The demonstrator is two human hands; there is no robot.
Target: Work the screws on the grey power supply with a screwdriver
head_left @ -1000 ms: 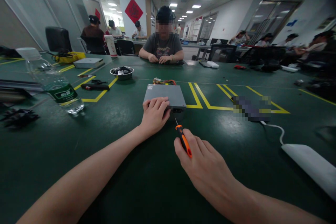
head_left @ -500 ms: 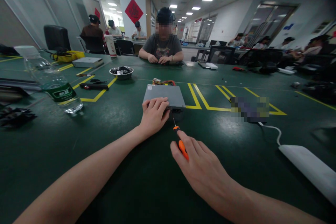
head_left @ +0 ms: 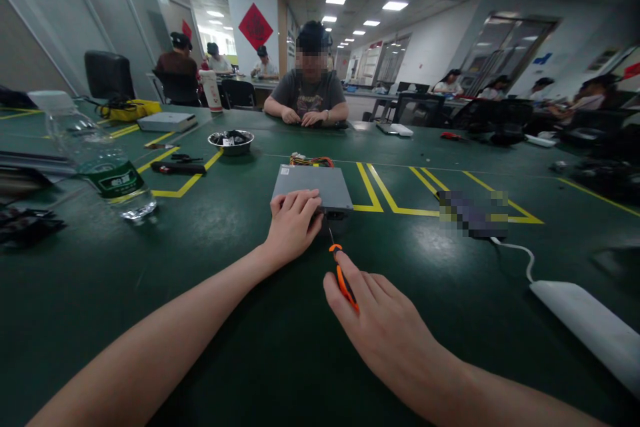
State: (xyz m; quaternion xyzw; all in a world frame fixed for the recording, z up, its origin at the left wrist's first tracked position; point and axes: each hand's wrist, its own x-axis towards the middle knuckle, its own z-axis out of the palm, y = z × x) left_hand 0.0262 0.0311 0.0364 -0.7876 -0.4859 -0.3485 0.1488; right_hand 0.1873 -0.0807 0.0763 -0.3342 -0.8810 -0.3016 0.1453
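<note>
A flat grey metal box [head_left: 320, 183] with a socket on its near side lies on the green table [head_left: 240, 360]. Colourful wires [head_left: 311, 161] come out behind it. My left hand [head_left: 294, 223] grips the box's near left corner, fingers on the top and thumb at the front side. My right hand [head_left: 377, 310] is closed round the orange and black handle of a screwdriver [head_left: 346, 285]. The thin shaft points up at the box's near side, below the socket; whether its tip touches the box I cannot tell.
On the left stand a water bottle [head_left: 113, 173] and a metal bowl [head_left: 231, 141] of small dark parts, near a black tool [head_left: 179, 167]. To the right lie a blurred phone [head_left: 470, 213] and a white power bank [head_left: 585, 323]. Across the table sits a person [head_left: 311, 90].
The view has tilted slightly. The screwdriver has turned a little in my right hand, its handle showing more black. My left hand keeps its hold on the box.
</note>
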